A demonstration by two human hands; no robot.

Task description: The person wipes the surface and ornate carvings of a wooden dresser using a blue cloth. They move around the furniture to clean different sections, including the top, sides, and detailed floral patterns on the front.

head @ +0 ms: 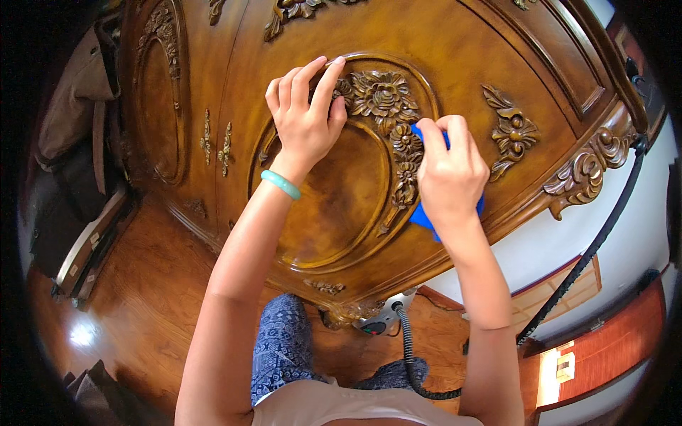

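Before me stands a carved wooden cabinet door [330, 207] with an oval moulding. My left hand [306, 109], a pale green bangle [281, 184] on its wrist, rests with spread fingertips on the top of the moulding, left of a carved flower [384, 95]. My right hand [450, 165] grips a bright blue cloth [423, 217] against the door, just right of the carved flower trail [406, 165] that runs down the moulding. Part of the cloth is hidden behind the hand.
Metal-coloured handles [225, 149] sit on the left doors. Below the cabinet, a machine [373, 324] with a ribbed hose [407, 341] stands on the wooden floor [154, 298]. A dark cable or hose [591, 250] hangs at the right. Brown fabric [74, 101] hangs at the far left.
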